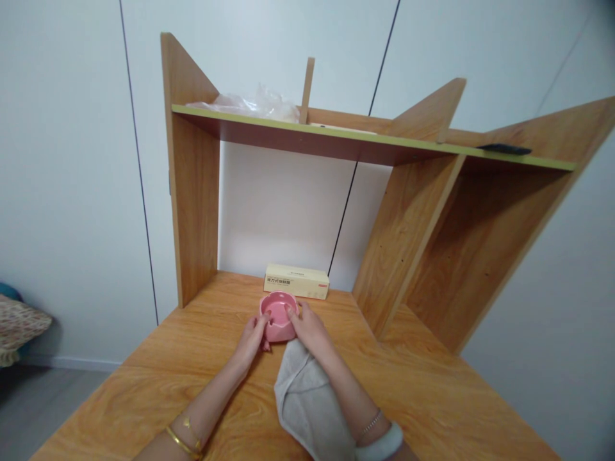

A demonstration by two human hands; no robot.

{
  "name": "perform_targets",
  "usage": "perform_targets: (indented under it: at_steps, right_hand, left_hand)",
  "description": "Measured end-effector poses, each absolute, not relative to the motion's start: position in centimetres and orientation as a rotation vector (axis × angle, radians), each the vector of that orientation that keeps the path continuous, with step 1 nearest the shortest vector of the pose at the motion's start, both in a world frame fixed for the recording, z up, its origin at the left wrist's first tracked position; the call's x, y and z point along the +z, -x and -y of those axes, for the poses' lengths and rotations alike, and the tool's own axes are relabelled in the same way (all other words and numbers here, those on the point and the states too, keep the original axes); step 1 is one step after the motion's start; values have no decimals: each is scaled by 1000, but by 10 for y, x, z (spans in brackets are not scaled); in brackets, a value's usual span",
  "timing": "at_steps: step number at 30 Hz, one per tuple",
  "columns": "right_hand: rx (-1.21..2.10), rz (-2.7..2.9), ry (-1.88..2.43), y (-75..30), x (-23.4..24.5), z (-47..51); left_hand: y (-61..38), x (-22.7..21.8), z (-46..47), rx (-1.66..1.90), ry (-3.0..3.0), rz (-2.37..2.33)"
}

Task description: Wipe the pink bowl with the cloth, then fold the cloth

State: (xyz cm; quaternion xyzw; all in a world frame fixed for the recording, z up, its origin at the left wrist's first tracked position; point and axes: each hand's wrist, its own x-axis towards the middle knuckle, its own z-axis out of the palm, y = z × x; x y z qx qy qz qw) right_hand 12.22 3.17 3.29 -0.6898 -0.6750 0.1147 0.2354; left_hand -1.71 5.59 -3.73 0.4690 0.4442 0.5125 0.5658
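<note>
A small pink bowl [278, 312] stands on the wooden desk [182, 358], near its middle. My left hand [253, 338] grips the bowl's left rim with thumb and fingers. On the bowl's right rim my right hand [310, 328] has its fingers pressed. A grey cloth [307, 403] lies under my right forearm, trailing toward the near edge. Both hands hold the bowl together.
A long cream box [296, 281] lies behind the bowl against the white wall. A wooden hutch [192, 211] with upright panels and a shelf stands over the desk; crumpled clear plastic [254, 104] and a dark flat object [504, 148] rest on the shelf.
</note>
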Motion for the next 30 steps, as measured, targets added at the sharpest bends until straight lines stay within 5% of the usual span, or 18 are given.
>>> perform_targets:
  at_steps: [30]
  right_hand:
    - [110, 1473, 2212, -264, 6, -11]
  left_hand:
    - [20, -24, -37, 1157, -1901, -1195]
